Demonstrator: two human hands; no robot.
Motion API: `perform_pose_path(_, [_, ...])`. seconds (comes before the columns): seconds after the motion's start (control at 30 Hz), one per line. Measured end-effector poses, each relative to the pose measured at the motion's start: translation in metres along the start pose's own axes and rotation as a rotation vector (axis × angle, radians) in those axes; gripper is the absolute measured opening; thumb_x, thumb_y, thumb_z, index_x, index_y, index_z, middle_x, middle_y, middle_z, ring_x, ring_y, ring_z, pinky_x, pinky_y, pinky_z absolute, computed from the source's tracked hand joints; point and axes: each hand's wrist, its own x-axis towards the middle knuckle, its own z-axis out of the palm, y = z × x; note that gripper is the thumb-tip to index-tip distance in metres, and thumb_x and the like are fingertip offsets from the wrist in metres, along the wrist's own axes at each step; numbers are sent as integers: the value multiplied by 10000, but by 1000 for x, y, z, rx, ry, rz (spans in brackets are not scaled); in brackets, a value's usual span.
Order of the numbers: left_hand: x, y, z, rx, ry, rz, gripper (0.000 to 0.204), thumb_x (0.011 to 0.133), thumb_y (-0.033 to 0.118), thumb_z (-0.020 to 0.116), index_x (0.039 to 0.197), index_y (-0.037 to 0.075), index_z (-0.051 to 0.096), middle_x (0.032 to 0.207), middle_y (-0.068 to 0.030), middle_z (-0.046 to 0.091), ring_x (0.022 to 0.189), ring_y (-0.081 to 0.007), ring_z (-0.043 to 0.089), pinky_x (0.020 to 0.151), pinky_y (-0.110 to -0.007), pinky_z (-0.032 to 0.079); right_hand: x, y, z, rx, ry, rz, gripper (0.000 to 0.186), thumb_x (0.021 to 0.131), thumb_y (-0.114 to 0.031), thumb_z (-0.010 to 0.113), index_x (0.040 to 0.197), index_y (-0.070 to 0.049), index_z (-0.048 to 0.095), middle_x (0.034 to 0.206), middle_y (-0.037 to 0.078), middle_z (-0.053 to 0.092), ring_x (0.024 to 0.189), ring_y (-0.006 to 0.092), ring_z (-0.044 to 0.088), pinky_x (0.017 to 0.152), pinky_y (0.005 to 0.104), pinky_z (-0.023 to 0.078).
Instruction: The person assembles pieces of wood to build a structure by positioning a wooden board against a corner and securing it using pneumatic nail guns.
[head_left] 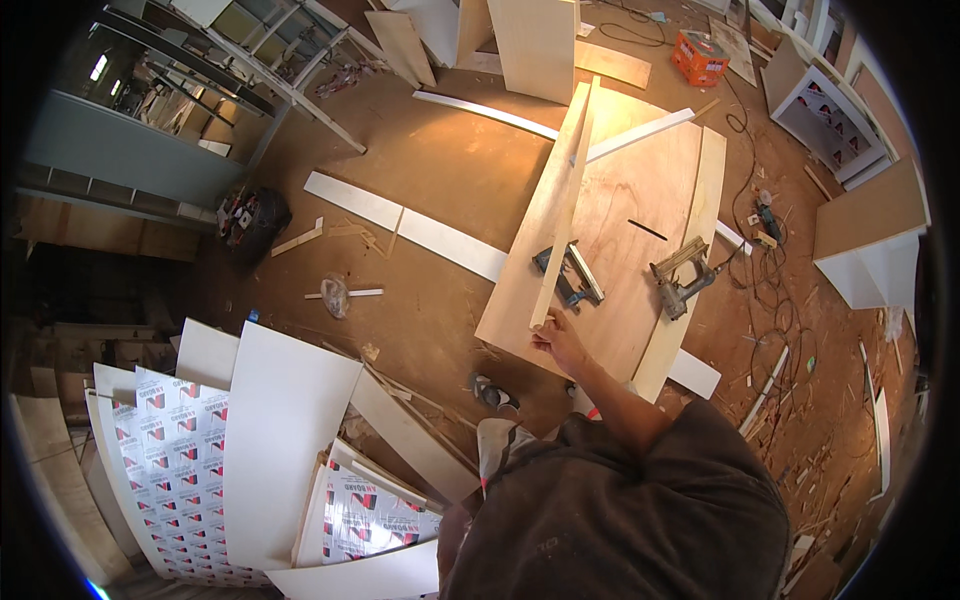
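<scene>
View: head cam, looking down at you
R hand: your R hand (pixel 562 343) is at the near end of the long wood strip (pixel 572 200), fingers bent, thumb side up by the strip; can't tell if they're clamped on it or just touching
R arm: bare forearm (pixel 625 405) runs up & left from the dark sleeve (pixel 715 450), elbow bent, reaching over the near edge of the work
L hand: not visible, so can't tell its state
Wood strip: lies lengthwise over the L part of the plywood panel (pixel 640 190), far end near the panel's top edge
Nailers: blue nailer (pixel 588 275) on the panel, partly behind the strip, close to your R hand; grey nailer (pixel 685 290) farther R, by the panel's R edge
Far end: white strip (pixel 645 135) slants R from the wood strip
Floor: orange box (pixel 700 58) beyond the panel, top R; white board (pixel 405 225) sticks out L from under it
</scene>
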Motion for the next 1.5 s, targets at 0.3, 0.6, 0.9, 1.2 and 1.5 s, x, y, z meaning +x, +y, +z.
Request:
perform_pose_path(0.3, [123, 170, -273, 222, 28, 98, 379, 940, 296, 559, 1271, 113, 545, 1035, -45, 639, 919, -188, 646, 691, -338, 480, 37, 95, 53, 36, 456, 100, 535, 879, -52, 587, 1378, -91, 397, 909, 74, 611, 725, 180, 642, 651, 364, 563])
perform_pose_path(0.6, [196, 449, -446, 168, 247, 433, 428, 937, 243, 505, 1321, 55, 513, 1087, -70, 621, 924, -165, 605, 738, -303, 454, 108, 152, 138, 170, 576, 102, 595, 872, 12, 553, 1420, -81, 338, 827, 93, 616, 672, 197, 623, 595, 381, 544])
perform_pose_path(0.9, [272, 570, -371, 671, -87, 410, 454, 947, 284, 486, 1322, 31, 528, 1108, -87, 619, 978, -200, 620, 760, -305, 471, 181, 193, 150, -401, 1062, 434, 536, 880, -119, 528, 1388, -45, 375, 1127, 261, 568, 1036, 377, 583, 834, 478, 506])
perform_pose_path(1.2, [302, 776, -344, 861, -96, 399, 271, 917, 242, 537, 1096, 68, 641, 910, -19, 615, 799, -134, 592, 654, -276, 450, 226, 146, 213, -528, 987, 486, 450, 851, -141, 504, 1281, -9, 504, 1336, 308, 480, 1233, 443, 507, 1014, 483, 447])
perform_pose_path(1.5, [336, 1011, -133, 1484, -391, 894, 472, 911, 253, 600, 1290, -24, 555, 1136, -175, 652, 992, -234, 634, 847, -317, 496, 248, 181, 243, -82, 1390, 436, 452, 788, -196, 573, 1177, 33, 594, 1122, 311, 620, 1087, 436, 594, 947, 491, 474])
